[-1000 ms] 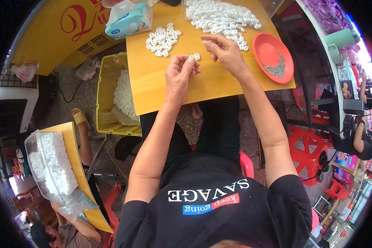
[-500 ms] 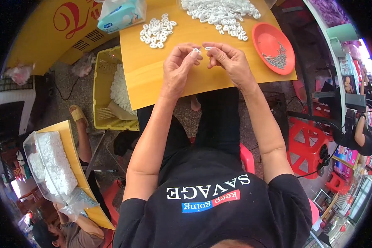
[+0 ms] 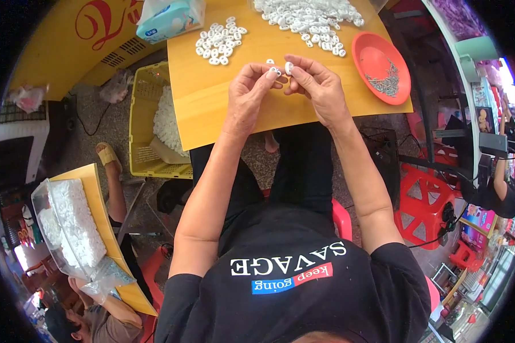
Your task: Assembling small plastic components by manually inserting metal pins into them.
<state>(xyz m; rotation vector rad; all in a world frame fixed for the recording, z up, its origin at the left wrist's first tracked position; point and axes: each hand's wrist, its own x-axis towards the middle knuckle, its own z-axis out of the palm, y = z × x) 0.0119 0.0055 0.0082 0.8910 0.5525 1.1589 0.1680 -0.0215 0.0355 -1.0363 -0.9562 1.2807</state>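
Note:
My left hand (image 3: 250, 91) pinches a small white plastic piece (image 3: 275, 71) between thumb and fingers. Close beside it, my right hand (image 3: 320, 88) grips a white oval piece (image 3: 289, 68), its broad face turned up. The fingertips of both hands nearly meet over the near part of the yellow table (image 3: 212, 108). Just beyond them lies another small white piece (image 3: 270, 61). At the far left of the table is a loose group of white two-holed oval pieces (image 3: 218, 43); a larger heap of them (image 3: 309, 20) spreads at the back.
A red dish (image 3: 357, 63) with small metal pins (image 3: 386, 83) stands right. A tissue pack (image 3: 169, 22) sits at the far left corner. Below the table's left edge is a yellow crate (image 3: 140, 123) of white pieces. Another person (image 3: 103, 314) works at a side table (image 3: 106, 214) lower left.
The white oval in my right hand has turned from edge-on to showing its face. My left fingers have shifted slightly on their piece. A white piece now shows beyond my hands.

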